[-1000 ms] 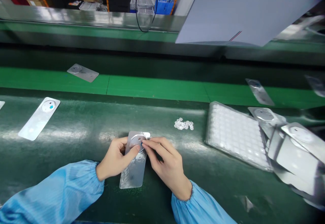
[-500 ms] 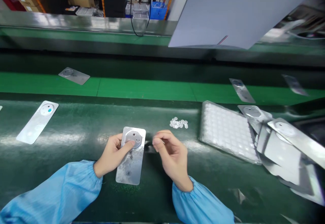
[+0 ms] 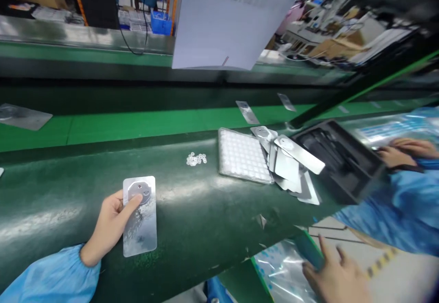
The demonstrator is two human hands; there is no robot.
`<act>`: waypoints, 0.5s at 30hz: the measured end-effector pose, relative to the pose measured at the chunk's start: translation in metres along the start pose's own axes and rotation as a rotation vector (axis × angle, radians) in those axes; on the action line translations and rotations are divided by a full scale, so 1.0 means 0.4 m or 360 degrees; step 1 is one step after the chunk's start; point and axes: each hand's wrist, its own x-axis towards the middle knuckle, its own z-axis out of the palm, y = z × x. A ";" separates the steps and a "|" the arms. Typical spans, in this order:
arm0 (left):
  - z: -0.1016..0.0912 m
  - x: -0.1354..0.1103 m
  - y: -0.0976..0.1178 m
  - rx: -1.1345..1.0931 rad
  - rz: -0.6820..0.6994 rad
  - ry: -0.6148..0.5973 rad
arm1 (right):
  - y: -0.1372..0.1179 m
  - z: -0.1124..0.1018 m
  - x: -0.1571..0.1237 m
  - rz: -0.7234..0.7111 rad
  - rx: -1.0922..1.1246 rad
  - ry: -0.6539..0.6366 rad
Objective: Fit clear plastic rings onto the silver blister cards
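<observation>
My left hand grips a silvery phone back cover by its left edge, the thumb lying over the dark round camera area near the top. Below that area the cover's surface looks smeared or mottled. At the lower right, blurred by motion, my right hand has its fingers spread and nothing visible in them. It hovers beside a clear plastic bag with small blue bits, below the table edge. A small heap of clear round pieces lies on the dark green table, right of the held cover.
A tray of white round pieces stands right of the heap, then a pile of phone covers and a black divided box. A co-worker's hands rest at far right. More covers lie on the green belt.
The view has swung right. My right hand has left its spot beside the cover, moving right and down past the table edge, and its fingers have spread. My left hand still holds the cover.
</observation>
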 end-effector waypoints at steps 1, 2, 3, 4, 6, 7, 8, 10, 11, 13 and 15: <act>-0.001 0.000 -0.001 0.0014 0.0008 0.0004 | -0.047 0.014 0.005 -0.0122 -0.0013 0.0132; -0.002 0.000 -0.001 0.0029 0.0017 0.0009 | -0.108 0.029 0.013 -0.0219 0.0064 0.0212; -0.001 0.000 0.000 0.0043 0.0027 0.0013 | -0.178 0.044 0.023 -0.0303 0.0218 0.0244; 0.000 0.000 0.002 0.0050 0.0036 0.0014 | -0.252 0.060 0.035 -0.0395 0.0404 0.0218; 0.003 -0.002 0.007 0.0034 0.0039 0.0012 | -0.401 0.095 0.066 -0.0646 0.0686 0.0029; 0.006 -0.004 0.010 0.0018 0.0035 0.0015 | -0.469 0.115 0.084 -0.0768 0.0735 -0.0114; 0.008 -0.005 0.013 0.0001 0.0035 0.0020 | -0.529 0.135 0.104 -0.0848 0.0733 -0.0230; 0.014 -0.008 0.019 -0.0029 0.0043 0.0031 | -0.621 0.172 0.141 -0.0912 0.0708 -0.0322; 0.016 -0.009 0.021 -0.0039 0.0050 0.0028 | -0.652 0.188 0.157 -0.0916 0.0688 -0.0336; 0.019 -0.010 0.024 -0.0054 0.0069 0.0006 | -0.688 0.209 0.180 -0.0911 0.0657 -0.0352; 0.019 -0.009 0.023 -0.0069 0.0080 -0.0025 | -0.698 0.219 0.190 -0.0899 0.0630 -0.0388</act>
